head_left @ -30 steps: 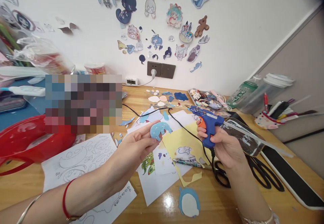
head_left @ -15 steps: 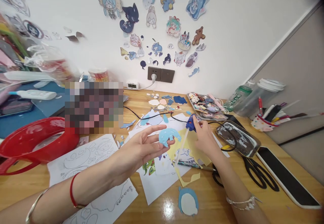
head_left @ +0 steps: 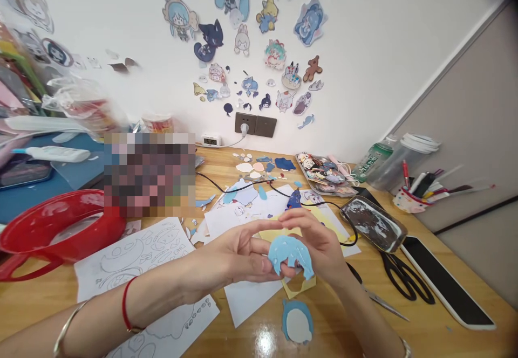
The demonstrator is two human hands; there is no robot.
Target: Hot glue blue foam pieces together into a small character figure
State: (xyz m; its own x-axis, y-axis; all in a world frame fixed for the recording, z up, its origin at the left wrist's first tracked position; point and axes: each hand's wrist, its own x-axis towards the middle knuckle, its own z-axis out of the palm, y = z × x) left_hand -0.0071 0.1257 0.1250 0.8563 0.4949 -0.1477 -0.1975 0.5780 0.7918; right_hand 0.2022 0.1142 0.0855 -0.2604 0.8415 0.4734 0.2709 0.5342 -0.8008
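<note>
Head view: the light-blue cut-out (head_left: 285, 249) is suspended above the table (head_left: 230, 342), between the fingers of both hands. The left hand (head_left: 238, 258) pinches its left end; the thumb presses the near face, and other fingers support the piece from behind and below, showing through the notches of its lower edge. The left index finger extends over the top edge toward the right fingertips. The right hand (head_left: 321, 245) has its fingers bent, positioned behind and to the right of the cut-out; whether they touch it cannot be determined.

Beyond the right fingers is a dark-blue glue gun (head_left: 294, 199), partly hidden by them. Below the cut-out, on the near side of the fingers, a blue piece with a white oval (head_left: 297, 323) lies flat. Yellow paper (head_left: 308, 287) is located under the fingers. Left of the left fingers lies a sheet of outline drawings (head_left: 149, 255).
</note>
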